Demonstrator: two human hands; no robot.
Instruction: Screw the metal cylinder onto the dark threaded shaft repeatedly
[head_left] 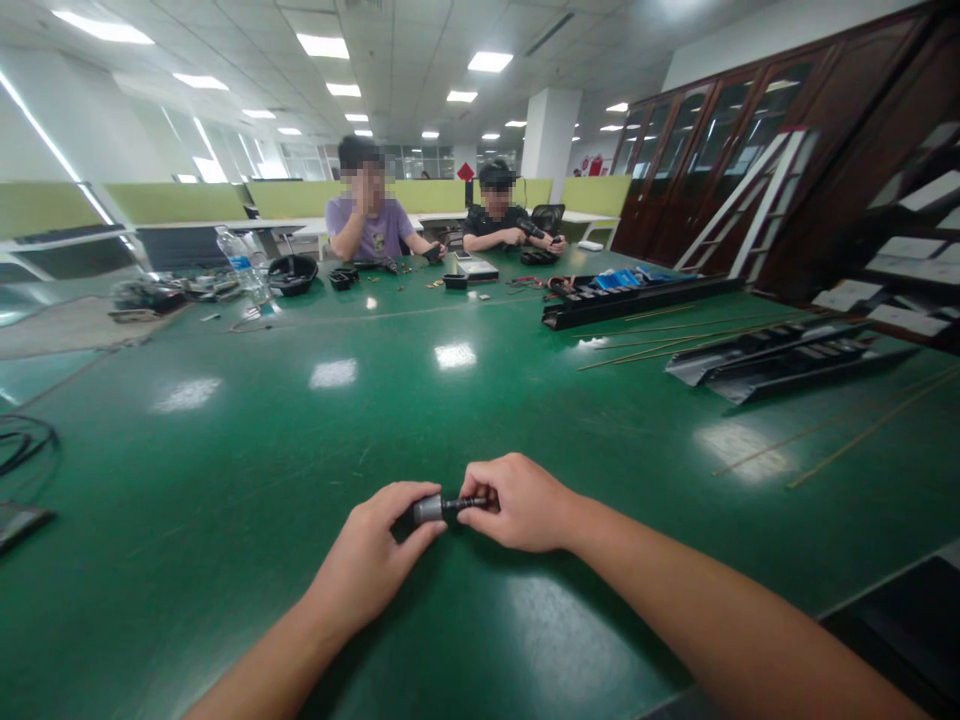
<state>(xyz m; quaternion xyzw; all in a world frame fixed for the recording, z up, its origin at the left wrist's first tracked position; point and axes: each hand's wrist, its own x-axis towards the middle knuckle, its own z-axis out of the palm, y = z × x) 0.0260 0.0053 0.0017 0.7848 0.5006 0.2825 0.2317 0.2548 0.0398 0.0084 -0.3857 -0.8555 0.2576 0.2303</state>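
Just above the green table (300,430), near its front, my left hand (375,550) is closed on a short grey metal cylinder (429,509), thumb on the near side and fingers on the far side. A thin dark shaft (453,505) sticks out of the cylinder's right end. My right hand (517,505) pinches this shaft by its right part between thumb and fingers. Cylinder and shaft lie in one line, roughly level. The curled right fingers partly hide the shaft's far end, so I cannot tell whether the two parts are joined as one piece.
Across the table sit two people (375,225) (499,220) with small parts before them. Black metal channels (780,365) and thin rods (660,350) lie right. A water bottle (241,265) and black bowl (292,275) stand far left. Black cable (26,440) coils at the left edge.
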